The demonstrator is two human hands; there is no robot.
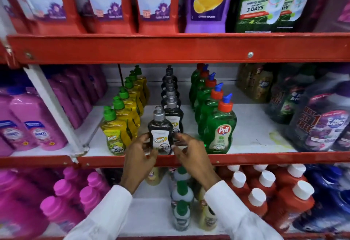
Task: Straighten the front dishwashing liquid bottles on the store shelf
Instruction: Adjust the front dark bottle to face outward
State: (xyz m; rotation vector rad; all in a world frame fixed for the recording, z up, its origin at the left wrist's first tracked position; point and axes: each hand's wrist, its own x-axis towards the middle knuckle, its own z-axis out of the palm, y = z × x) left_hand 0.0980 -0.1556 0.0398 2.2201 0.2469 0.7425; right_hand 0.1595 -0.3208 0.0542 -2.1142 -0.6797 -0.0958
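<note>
Three rows of dishwashing liquid bottles run front to back on the middle shelf (246, 158). The front black bottle (160, 131) with a silver cap stands at the shelf's front edge, leaning slightly left of its row. My left hand (139, 151) grips its lower left side. My right hand (191, 150) touches its lower right side with fingers spread. To the left stands the front yellow bottle (113, 131) with a green cap. On the right stands the front green bottle (221, 126) with a red and blue cap.
Pink bottles (28, 126) fill the shelf's left part, and dark purple jugs (318, 124) the right. A red upper shelf rail (170, 48) hangs above with refill pouches. Below are pink, green-capped and red bottles (265, 188). A white slanted brace (55, 107) stands left of the yellow row.
</note>
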